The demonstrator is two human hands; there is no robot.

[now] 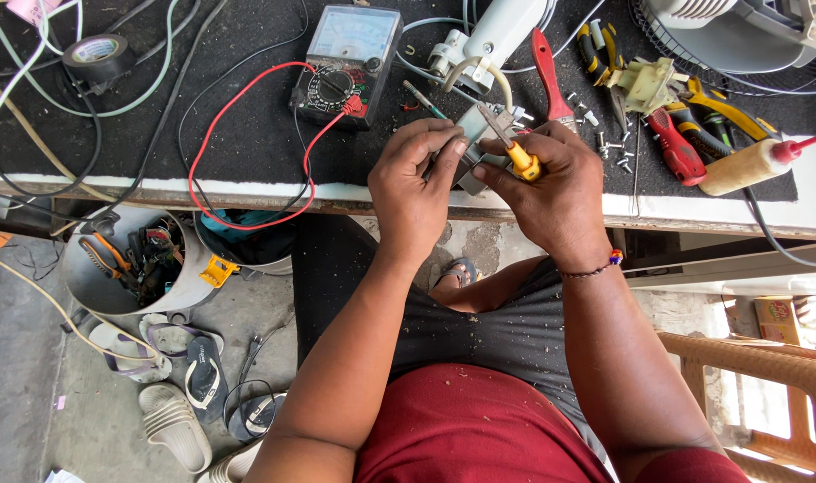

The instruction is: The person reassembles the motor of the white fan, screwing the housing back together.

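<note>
My left hand pinches a small grey metal part above the front edge of the workbench. My right hand grips a yellow-handled screwdriver, its tip resting on that part. Both hands are close together, touching the part from either side. Much of the part is hidden by my fingers.
An analog multimeter with red and black leads lies on the dark bench mat. Pliers, a red brush, loose screws, a glue bottle and a fan lie at right. Black tape roll at left. A tool bucket and sandals stand on the floor.
</note>
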